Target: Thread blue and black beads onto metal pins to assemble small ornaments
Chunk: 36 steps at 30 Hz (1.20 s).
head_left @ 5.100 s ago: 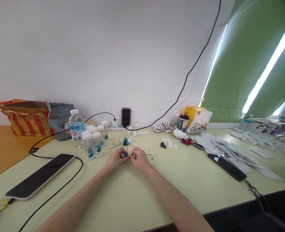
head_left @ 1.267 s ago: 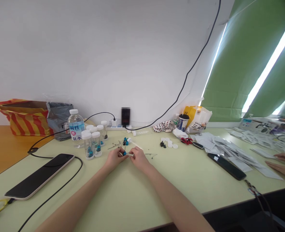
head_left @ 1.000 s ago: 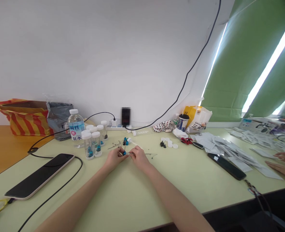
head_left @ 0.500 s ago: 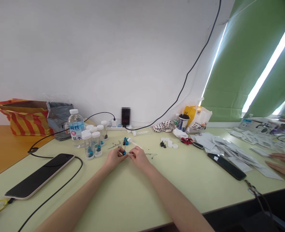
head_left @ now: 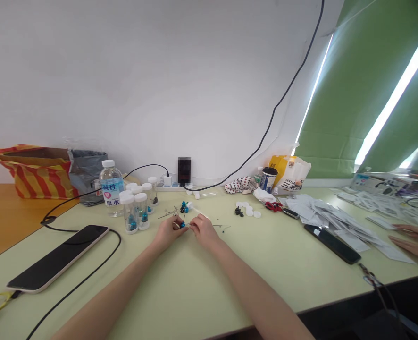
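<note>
My left hand (head_left: 168,230) and my right hand (head_left: 204,230) meet low at the middle of the pale green table (head_left: 251,264), fingers pinched close together. Between them a small blue bead (head_left: 182,225) sits on a thin wire (head_left: 195,226), and both hands appear to grip that wire. Just beyond my fingertips lies a cluster of blue beads on wire stems (head_left: 184,207). A thin white stick (head_left: 197,211) points toward my right hand. To the left stand clear capped vials with blue pieces inside (head_left: 141,210).
A water bottle (head_left: 111,187) stands behind the vials. A tablet (head_left: 56,259) and a black cable lie at left. White caps (head_left: 248,212), scissors (head_left: 273,207), a phone (head_left: 332,244) and scattered paper sachets (head_left: 339,219) lie at right. A co-worker's hands (head_left: 412,241) rest at the right edge.
My hands have shifted slightly left and stayed pinched around the bead and wire. The co-worker's hands have come further in at the right edge, over the papers.
</note>
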Tool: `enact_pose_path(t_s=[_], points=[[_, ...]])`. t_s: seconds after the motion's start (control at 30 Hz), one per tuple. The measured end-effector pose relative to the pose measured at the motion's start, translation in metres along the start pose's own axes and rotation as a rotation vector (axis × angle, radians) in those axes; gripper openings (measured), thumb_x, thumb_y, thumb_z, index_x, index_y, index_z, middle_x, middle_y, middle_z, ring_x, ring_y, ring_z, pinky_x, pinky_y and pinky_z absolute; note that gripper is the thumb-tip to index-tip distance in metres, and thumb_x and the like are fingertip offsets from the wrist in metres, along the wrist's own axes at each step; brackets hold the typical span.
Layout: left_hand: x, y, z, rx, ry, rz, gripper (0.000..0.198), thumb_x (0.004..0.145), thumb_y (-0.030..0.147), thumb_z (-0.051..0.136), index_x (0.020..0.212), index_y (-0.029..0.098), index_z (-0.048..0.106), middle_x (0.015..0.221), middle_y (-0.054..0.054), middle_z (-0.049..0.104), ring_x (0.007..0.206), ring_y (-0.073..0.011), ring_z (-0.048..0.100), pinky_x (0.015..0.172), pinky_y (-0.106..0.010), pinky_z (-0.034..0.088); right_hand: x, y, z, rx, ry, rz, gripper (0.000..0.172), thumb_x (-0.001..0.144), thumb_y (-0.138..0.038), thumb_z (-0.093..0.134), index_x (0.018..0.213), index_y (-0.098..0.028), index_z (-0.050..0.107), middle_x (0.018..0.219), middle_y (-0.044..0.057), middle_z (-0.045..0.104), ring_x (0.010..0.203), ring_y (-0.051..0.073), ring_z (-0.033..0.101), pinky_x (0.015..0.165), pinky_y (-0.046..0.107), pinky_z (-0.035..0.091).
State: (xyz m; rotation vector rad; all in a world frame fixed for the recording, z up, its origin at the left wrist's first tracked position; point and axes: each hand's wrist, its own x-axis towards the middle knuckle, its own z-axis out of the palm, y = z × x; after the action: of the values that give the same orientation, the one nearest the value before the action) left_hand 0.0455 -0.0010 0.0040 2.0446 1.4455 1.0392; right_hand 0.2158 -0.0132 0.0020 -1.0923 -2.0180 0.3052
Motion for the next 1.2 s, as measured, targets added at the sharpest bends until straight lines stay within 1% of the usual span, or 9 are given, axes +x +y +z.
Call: enact_pose_path(t_s=[0.4, 0.8, 0.97, 1.2], points=[[-0.0018, 0.0039, -0.0005, -0.009, -0.005, -0.001, 0.020, 0.082, 0.034, 0.063, 0.075, 0.016, 0.058, 0.057, 0.007, 0.052, 0.048, -0.0100, 0.051, 0.050, -0.025, 0.043, -0.0003, -0.0003, -0.0001, -0.017, -0.006, 0.004, 0.016, 0.082, -0.005, 0.052, 0.081, -0.018, 0.062, 0.086, 0.003, 0.056, 0.079, 0.016, 0.056, 0.073, 0.028, 0.045], [-0.0035, 0.0077, -0.0017, -0.068, -0.010, 0.009, 0.019, 0.081, 0.033, 0.064, 0.076, 0.016, 0.057, 0.060, 0.006, 0.054, 0.049, -0.0097, 0.050, 0.049, -0.025, 0.042, -0.0006, 0.0002, -0.0011, -0.038, -0.012, 0.003, 0.017, 0.083, -0.006, 0.049, 0.082, -0.018, 0.061, 0.085, 0.003, 0.055, 0.078, 0.016, 0.055, 0.072, 0.028, 0.045], [-0.0039, 0.0089, -0.0020, -0.070, -0.010, 0.014, 0.019, 0.080, 0.033, 0.065, 0.076, 0.015, 0.058, 0.066, 0.005, 0.058, 0.050, -0.0096, 0.051, 0.050, -0.025, 0.043, -0.0006, 0.0019, 0.0003, -0.040, -0.011, 0.003, 0.018, 0.083, -0.006, 0.049, 0.083, -0.018, 0.062, 0.086, 0.003, 0.056, 0.079, 0.016, 0.056, 0.072, 0.027, 0.045], [-0.0035, 0.0085, -0.0018, -0.076, -0.010, 0.033, 0.020, 0.079, 0.034, 0.065, 0.077, 0.016, 0.058, 0.064, 0.005, 0.057, 0.048, -0.0092, 0.049, 0.048, -0.024, 0.041, 0.0008, 0.0049, 0.0020, -0.051, -0.010, 0.001, 0.017, 0.083, -0.006, 0.050, 0.081, -0.018, 0.061, 0.085, 0.003, 0.056, 0.078, 0.017, 0.055, 0.072, 0.028, 0.045]])
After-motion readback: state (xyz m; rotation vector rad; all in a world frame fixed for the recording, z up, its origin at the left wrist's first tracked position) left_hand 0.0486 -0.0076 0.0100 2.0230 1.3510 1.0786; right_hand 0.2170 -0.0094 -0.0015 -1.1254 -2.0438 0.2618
